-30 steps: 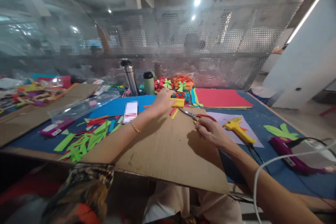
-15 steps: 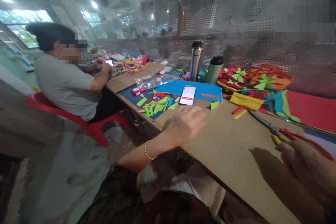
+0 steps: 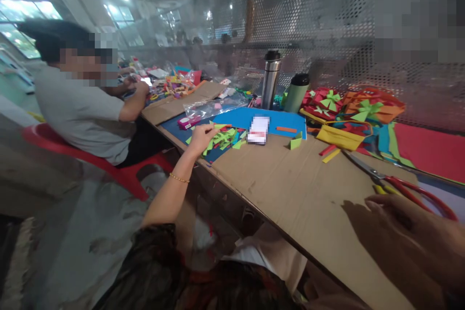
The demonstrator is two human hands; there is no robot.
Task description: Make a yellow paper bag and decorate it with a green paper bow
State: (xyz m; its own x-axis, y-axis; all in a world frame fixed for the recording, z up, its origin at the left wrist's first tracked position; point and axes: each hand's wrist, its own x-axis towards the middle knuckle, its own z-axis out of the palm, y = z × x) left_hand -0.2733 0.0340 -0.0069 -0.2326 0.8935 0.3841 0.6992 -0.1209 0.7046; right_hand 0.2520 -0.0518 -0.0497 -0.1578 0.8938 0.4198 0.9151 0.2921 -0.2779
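My left hand [image 3: 202, 138] reaches to a pile of cut green and red paper pieces [image 3: 227, 138] on the left part of the table. Its thumb and forefinger are pinched on a light green piece of paper [image 3: 220, 126]. My right hand [image 3: 410, 230] hovers over the cardboard at the right, fingers loosely curled and apart, holding nothing that I can see. Just beyond it lie red-handled scissors [image 3: 397, 185], with a yellow-handled tool [image 3: 381, 189] partly hidden beside them. A folded green paper piece [image 3: 295, 141] stands on the cardboard [image 3: 290, 179].
A phone [image 3: 258, 131] lies near a blue sheet [image 3: 232, 117]. Behind stand a steel flask [image 3: 271, 80] and a green cup [image 3: 296, 93]. Colourful paper crafts [image 3: 366, 111] and a red sheet [image 3: 436, 150] are at the right. A seated person [image 3: 83, 106] works at the left.
My left hand has moved left from in front of the phone to the paper pile and pinched a green piece. My right hand has shifted slightly left, near the scissors.
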